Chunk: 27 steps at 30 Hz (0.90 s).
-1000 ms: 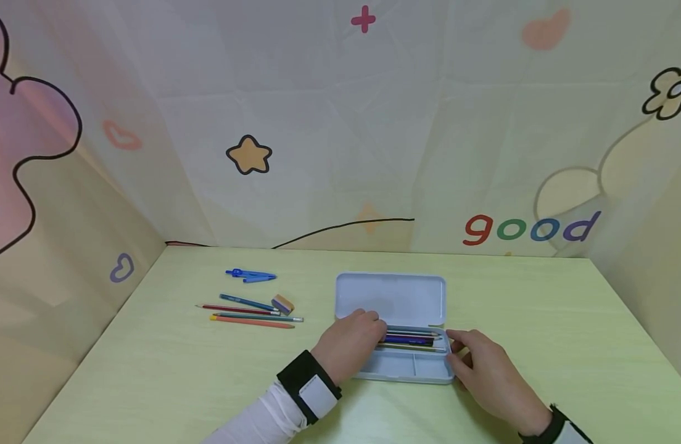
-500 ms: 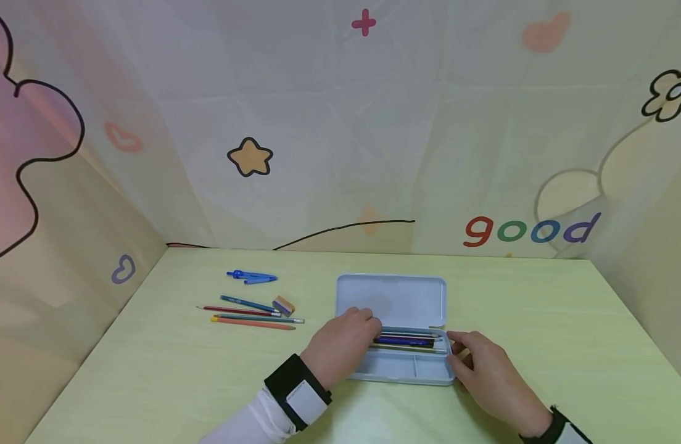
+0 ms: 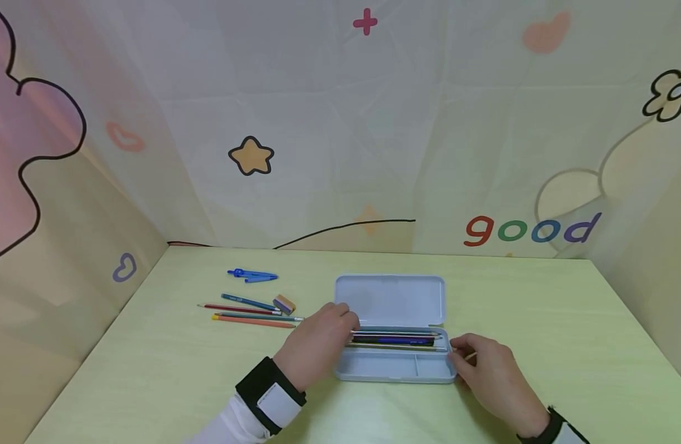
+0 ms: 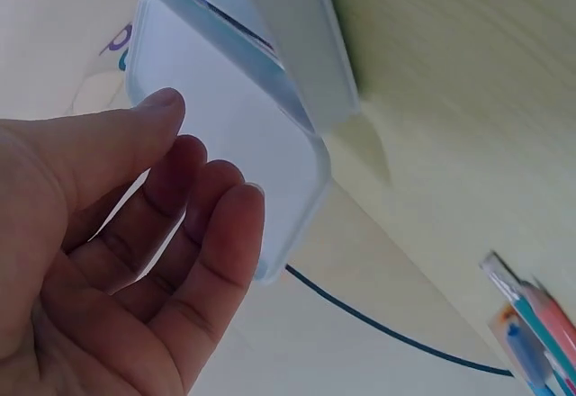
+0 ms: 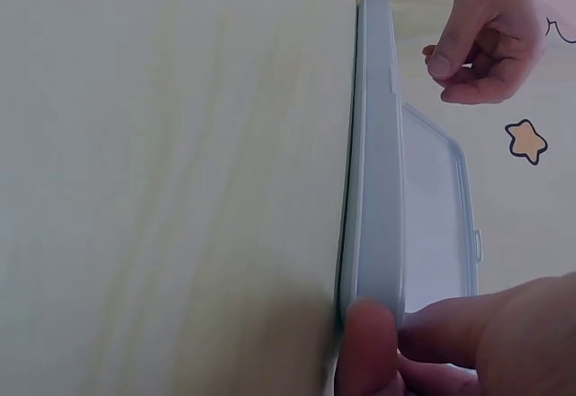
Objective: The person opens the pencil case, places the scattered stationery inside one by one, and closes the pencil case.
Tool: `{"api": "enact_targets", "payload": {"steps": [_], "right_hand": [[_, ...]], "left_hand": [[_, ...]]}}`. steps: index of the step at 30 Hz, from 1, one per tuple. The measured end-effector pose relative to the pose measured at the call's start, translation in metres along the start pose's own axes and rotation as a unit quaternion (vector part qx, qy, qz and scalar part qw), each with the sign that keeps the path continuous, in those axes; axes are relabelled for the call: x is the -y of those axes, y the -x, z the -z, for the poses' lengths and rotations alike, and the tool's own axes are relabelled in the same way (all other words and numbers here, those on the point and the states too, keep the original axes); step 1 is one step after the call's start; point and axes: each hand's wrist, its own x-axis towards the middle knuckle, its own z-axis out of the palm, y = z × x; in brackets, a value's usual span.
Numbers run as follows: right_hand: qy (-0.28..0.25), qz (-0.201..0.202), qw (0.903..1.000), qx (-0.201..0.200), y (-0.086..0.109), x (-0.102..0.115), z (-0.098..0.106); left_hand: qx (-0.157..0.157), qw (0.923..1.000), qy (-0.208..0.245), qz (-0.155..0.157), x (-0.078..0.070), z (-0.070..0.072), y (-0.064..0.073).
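Head view: left hand point(image 3: 319, 345), empty fingers loosely curled, is near the left end of pencil case point(image 3: 376, 367), right hand point(image 3: 489, 377) pinching its right; filling seems underway, next requiring a leftward reach.

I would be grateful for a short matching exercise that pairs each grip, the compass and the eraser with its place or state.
Column one
1. Right grip
2. Blue compass
3. Left grip
4. Eraser

Column two
A. Holding nothing, near the left end of the open pencil case
B. Multicoloured, beside the loose pencils
C. Pinching the right end of the pencil case
D. On the table, farther back than the loose pencils

Right pairs: 1-C, 2-D, 3-A, 4-B
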Motion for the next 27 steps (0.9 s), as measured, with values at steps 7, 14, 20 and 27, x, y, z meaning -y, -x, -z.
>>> {"api": "enact_targets", "payload": {"steps": [7, 14, 20, 27], "right_hand": [[-0.045, -0.013, 0.9989, -0.003, 0.001, -0.001, -0.002], [-0.068, -0.023, 0.9974, -0.001, 0.002, -0.001, -0.003], [-0.072, -0.022, 0.9972, 0.000, 0.003, -0.001, -0.003], [-0.070, -0.025, 0.9972, 0.002, 0.002, -0.001, -0.003]], "left_hand": [[-0.029, 0.9981, 0.038, 0.039, 0.024, 0.011, 0.019], [-0.047, 0.9945, 0.037, 0.086, 0.049, 0.017, 0.038], [-0.061, 0.9916, 0.039, 0.107, 0.071, 0.018, 0.052], [-0.064, 0.9918, 0.009, 0.110, 0.095, 0.014, 0.066]]}}
